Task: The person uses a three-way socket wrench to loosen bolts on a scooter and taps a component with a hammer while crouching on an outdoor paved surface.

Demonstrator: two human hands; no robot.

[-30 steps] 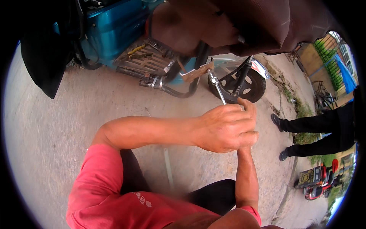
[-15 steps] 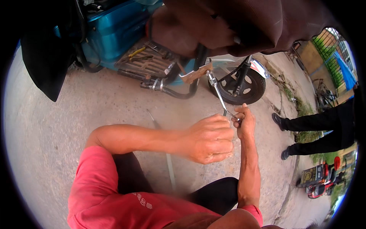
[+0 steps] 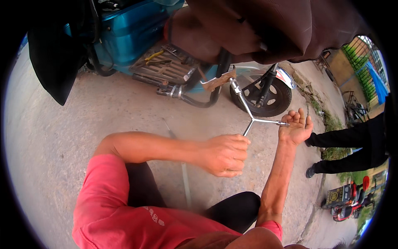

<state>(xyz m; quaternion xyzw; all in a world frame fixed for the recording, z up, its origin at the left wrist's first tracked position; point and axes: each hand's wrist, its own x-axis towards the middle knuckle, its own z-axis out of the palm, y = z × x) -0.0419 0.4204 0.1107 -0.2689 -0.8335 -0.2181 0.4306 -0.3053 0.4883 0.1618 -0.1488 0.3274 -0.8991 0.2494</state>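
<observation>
A silvery Y-shaped socket wrench (image 3: 253, 120) has one arm set against a rusty metal bracket (image 3: 218, 81) under a brown padded seat or cover (image 3: 265, 25). My left hand (image 3: 224, 155) is closed around the wrench's lower arm, and its end is hidden in the fist. Palm up, my right hand (image 3: 295, 128) has its fingers apart and curling loosely upward. The tip of the wrench's third arm rests at that palm, with no fingers wrapped round it.
Behind the bracket stand a spoked-looking wheel (image 3: 271, 99) and a blue vehicle body (image 3: 128, 35). Pliers (image 3: 154, 55) lie on its slatted footboard (image 3: 166, 70). At right a person in black trousers (image 3: 344, 135) stands near a red motorbike (image 3: 350, 199).
My right hand has moved right and its fingers have opened. The wrench's arms have swung round, spreading wider in view. My left hand has shifted slightly left.
</observation>
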